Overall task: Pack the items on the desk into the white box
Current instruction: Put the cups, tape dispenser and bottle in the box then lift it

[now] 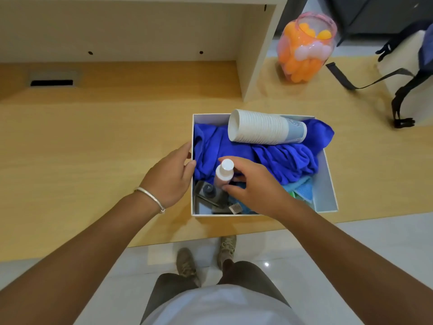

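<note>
Placing a small pale bottle with a white screw cap (224, 174) upright into the near-left part of the square white cardboard box (325, 184), which sits at the near edge of the light wood desk (93, 141). Right hand (253, 186) reaches over the box; its grip is a loose pinch, thumb and fingers curled round the bottle body below the cap. Left hand (169, 174) rests against the box's left wall, fingers fairly straight, holding nothing, apparently steadying the box.

Box is already well filled: crumpled royal-blue cloth (269, 156) across the middle, spilling over the far-right rim; a sideways stack of white paper cups (264, 130) lying on the cloth at the far side; a light-blue cloth (304, 190) near right; dark items (208, 193) in the near-left corner, too small to identify.

Judged step: late in packing, bottle about to be seated. Next move calls for lowering it into the gap beside the dark items and letting go; bottle may tip on the soft cloth.

Still on the desk, far right: clear plastic jar of orange and white balls (304, 48), and a backpack with black straps (403, 90); unclear if these belong to the task. White shelf unit (257, 55) stands beyond the box. Nothing blocks the hands.
</note>
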Demonstrator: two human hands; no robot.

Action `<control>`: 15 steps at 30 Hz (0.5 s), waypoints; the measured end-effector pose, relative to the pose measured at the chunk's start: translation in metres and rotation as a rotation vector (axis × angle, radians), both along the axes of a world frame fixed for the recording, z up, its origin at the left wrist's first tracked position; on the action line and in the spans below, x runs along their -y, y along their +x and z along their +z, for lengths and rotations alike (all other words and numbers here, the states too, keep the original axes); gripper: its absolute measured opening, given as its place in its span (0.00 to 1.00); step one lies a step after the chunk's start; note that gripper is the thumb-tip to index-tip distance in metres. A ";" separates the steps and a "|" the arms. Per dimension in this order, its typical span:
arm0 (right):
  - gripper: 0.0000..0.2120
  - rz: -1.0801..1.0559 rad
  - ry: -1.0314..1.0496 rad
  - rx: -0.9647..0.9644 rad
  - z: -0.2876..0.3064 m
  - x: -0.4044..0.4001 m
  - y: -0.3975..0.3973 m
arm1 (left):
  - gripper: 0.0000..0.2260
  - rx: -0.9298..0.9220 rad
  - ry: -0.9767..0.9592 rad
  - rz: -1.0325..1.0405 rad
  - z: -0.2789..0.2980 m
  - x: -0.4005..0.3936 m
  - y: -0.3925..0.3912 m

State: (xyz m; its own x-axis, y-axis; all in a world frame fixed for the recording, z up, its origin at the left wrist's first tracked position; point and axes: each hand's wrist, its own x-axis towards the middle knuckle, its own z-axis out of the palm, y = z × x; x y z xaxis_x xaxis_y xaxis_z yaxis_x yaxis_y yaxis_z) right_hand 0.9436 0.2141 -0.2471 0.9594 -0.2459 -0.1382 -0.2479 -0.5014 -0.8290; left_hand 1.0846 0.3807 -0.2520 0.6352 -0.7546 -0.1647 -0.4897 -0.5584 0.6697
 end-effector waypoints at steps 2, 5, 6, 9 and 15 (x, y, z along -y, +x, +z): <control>0.27 0.040 0.013 -0.050 0.002 0.007 -0.009 | 0.17 -0.016 -0.014 0.007 0.002 -0.003 -0.005; 0.27 0.001 -0.080 -0.041 0.010 0.020 -0.030 | 0.18 -0.005 -0.010 0.014 0.006 -0.006 -0.011; 0.26 -0.033 -0.125 -0.002 0.013 0.025 -0.038 | 0.18 0.003 -0.002 0.020 0.007 -0.006 -0.013; 0.20 -0.187 -0.309 0.099 0.022 0.047 -0.063 | 0.19 0.072 0.049 0.023 0.010 -0.006 -0.015; 0.33 -0.374 -0.600 -0.026 0.011 0.108 -0.100 | 0.20 0.112 0.083 0.053 0.010 -0.003 -0.018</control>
State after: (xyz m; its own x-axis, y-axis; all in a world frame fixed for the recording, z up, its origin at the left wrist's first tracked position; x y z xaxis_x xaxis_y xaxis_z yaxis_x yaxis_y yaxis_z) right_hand 0.8437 0.1065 -0.2357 0.7939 -0.5993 0.1031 -0.5086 -0.7473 -0.4278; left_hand 1.0665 0.3841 -0.2419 0.6916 -0.7063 -0.1510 -0.5274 -0.6367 0.5626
